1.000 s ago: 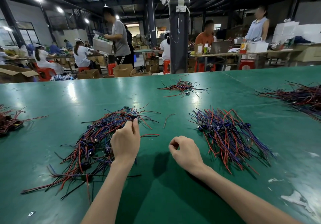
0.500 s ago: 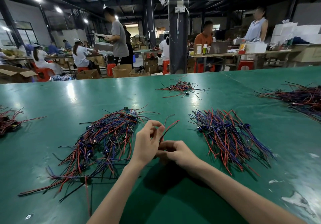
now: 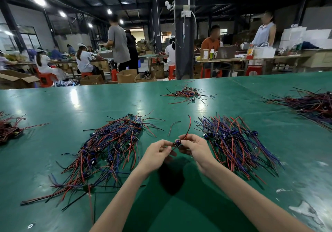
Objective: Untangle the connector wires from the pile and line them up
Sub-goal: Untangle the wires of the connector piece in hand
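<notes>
Green and glossy, the bench (image 3: 71, 105) spreads out before you. At its far left edge lies a small bundle of red wires (image 3: 9, 127). Next comes the tangled pile (image 3: 100, 150) of red, blue and black connector wires. Your left hand (image 3: 158, 153) pinches one end of a single connector wire (image 3: 181, 138), raised above the bench between the two heaps; your right hand (image 3: 195, 146) pinches its other side, red lead curving upward. Just right lies the lined-up batch (image 3: 237, 143). Farther back sit a small heap (image 3: 186, 94) and a dark heap (image 3: 310, 104).
</notes>
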